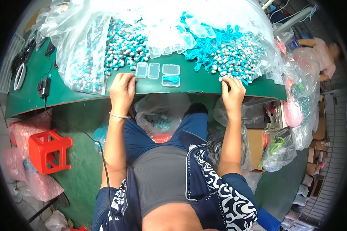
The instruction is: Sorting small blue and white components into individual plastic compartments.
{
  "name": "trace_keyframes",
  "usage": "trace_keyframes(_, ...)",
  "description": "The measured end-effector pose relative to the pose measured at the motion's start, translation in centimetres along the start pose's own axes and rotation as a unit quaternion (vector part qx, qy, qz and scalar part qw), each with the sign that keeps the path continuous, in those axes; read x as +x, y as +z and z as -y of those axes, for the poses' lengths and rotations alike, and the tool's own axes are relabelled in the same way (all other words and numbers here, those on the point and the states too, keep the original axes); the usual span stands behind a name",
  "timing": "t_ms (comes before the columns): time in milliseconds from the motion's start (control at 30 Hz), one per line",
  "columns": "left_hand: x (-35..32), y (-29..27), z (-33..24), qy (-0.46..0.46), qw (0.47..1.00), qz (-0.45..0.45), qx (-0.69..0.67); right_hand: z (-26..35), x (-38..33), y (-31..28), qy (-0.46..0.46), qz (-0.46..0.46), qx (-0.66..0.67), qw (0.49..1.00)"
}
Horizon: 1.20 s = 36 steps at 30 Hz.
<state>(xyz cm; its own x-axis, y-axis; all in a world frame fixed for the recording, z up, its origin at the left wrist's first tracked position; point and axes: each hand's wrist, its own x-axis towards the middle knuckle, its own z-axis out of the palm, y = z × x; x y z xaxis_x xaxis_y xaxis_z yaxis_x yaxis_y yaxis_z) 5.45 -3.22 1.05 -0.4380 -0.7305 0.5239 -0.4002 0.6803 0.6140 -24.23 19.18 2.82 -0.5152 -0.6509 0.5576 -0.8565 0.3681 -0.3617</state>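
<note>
My left hand (122, 91) rests at the table's front edge, its fingers curled and thumb close to them; whatever they hold, if anything, is hidden. Beyond it lies a heap of small grey and teal plugs (125, 44). My right hand (233, 94) is bent at the near edge of another plug heap (235, 57), thumb and fingertips closed on a small grey plug (220, 79). Between my hands, a clear plastic case (170, 69) lies open with a teal cord (171, 79) in its near half. An open clear case (154, 71) beside it shows no contents.
Teal cords (204, 52) are piled between the heaps, near more clear cases (188, 40). A plastic bag of plugs (85, 73) lies at the left. A red stool (50, 151) stands on the floor. Another person (322, 56) is at the far right.
</note>
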Motion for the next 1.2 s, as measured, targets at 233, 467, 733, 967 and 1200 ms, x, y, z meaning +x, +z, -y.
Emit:
trace_keyframes(233,-0.1,-0.4,0.3,-0.031,0.998,0.054,-0.031,1.6,1.7,1.4,-0.078,-0.034,-0.114,0.99)
trace_keyframes(467,-0.1,-0.5,0.7,-0.017,0.998,0.05,-0.022,2.1,2.4,4.3,-0.089,-0.046,-0.167,0.981)
trace_keyframes(733,-0.2,0.0,0.9,0.009,0.999,0.024,-0.031,2.5,2.2,4.8,-0.065,-0.054,-0.154,0.984)
trace_keyframes(967,-0.4,-0.4,1.2,0.035,0.998,0.02,-0.039,3.4,2.7,4.9,-0.044,-0.058,-0.113,0.991)
trace_keyframes(1200,-0.7,-0.4,-0.6,0.001,0.991,0.036,-0.132,4.6,0.7,3.8,-0.101,0.019,0.035,0.994)
